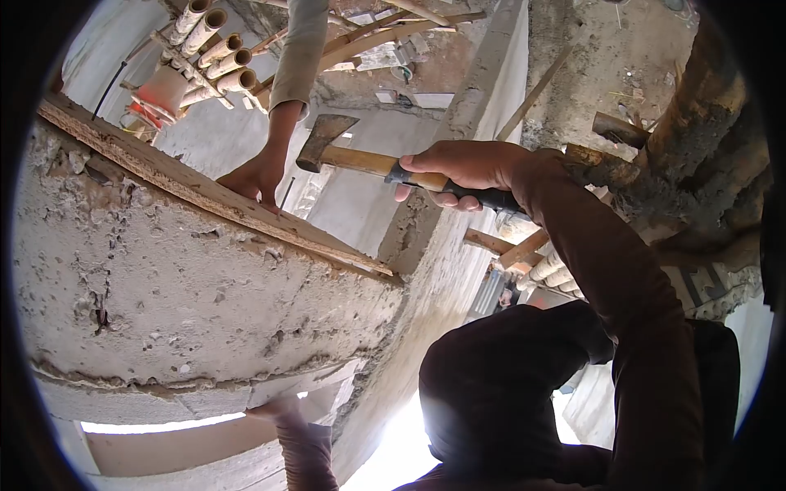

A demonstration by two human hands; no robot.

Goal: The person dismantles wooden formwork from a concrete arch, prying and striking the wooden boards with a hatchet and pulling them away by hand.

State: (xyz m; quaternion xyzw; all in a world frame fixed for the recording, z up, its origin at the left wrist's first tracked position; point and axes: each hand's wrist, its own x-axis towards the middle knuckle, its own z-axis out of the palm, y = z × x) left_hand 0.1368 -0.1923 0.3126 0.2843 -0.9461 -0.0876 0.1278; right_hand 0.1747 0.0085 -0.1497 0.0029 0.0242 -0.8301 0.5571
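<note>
My right hand point(471, 172) is closed round the dark, taped grip of a hatchet point(356, 159). Its wooden handle points left, and its metal head is in the air near a co-worker's hand point(260, 173). That hand, in a light sleeve, rests on a narrow wooden board point(196, 192) along the top edge of a rough concrete beam point(205, 303). A thin metal rod or nail point(288, 192) sticks up beside the board. Low in the view, my left hand point(282, 409) touches the beam's lower edge; its fingers are mostly hidden and blurred.
Bamboo poles point(205, 33) and a red-and-white container point(160, 94) are at the upper left. A concrete wall edge point(442, 213) runs diagonally through the middle. Rough timber point(696, 139) stands at the right, and a loose stick point(536, 94) leans nearby. My bent knee point(499, 368) is below.
</note>
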